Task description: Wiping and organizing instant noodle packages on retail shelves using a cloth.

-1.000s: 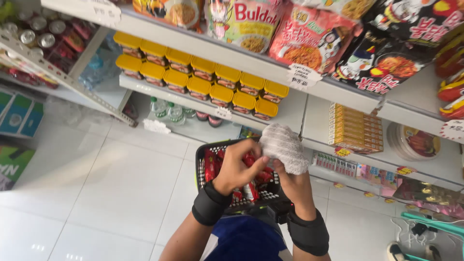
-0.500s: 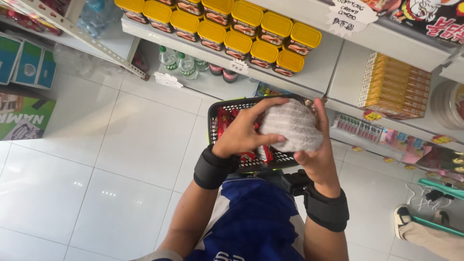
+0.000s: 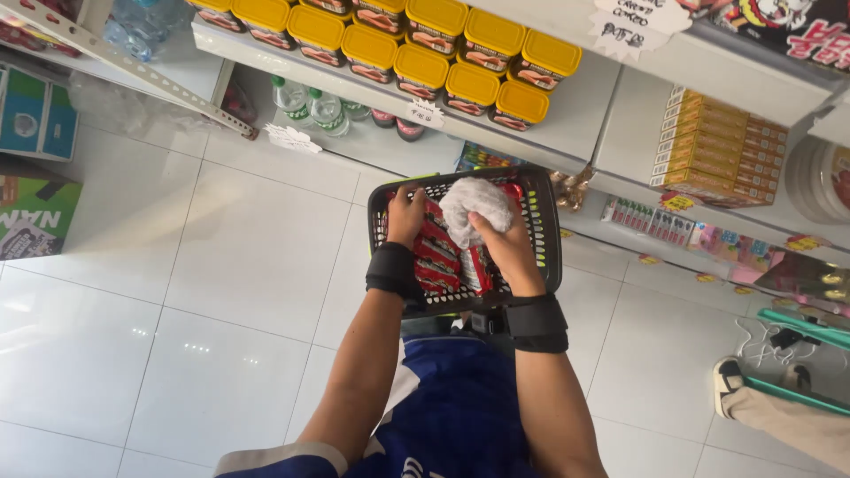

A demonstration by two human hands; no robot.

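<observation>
- blue shorts [image 3: 460, 407] at bottom of view, both forearms reach forward over them, black wristband [image 3: 391, 270] on each wrist
- black basket [image 3: 551, 232] sits just past the wristbands, above white floor tiles [image 3: 230, 265]
- right hand [image 3: 506, 243] inside basket, fingers curled tight around a white crumpled packet [image 3: 471, 205], packet sits low in the basket, resting on the goods
- left hand [image 3: 405, 215] at the basket's left side, fingers bent down into it, touching red packets [image 3: 438, 252]; can't tell if it grips one
- red packets fill the basket floor, stacked side by side
- another person's shoe [image 3: 728, 382] at right edge
- beyond the basket: shelf with yellow-lidded tubs [image 3: 469, 84] in rows, green-capped bottles [image 3: 314, 104] below them, yellow boxes [image 3: 719, 146] stacked to the right
</observation>
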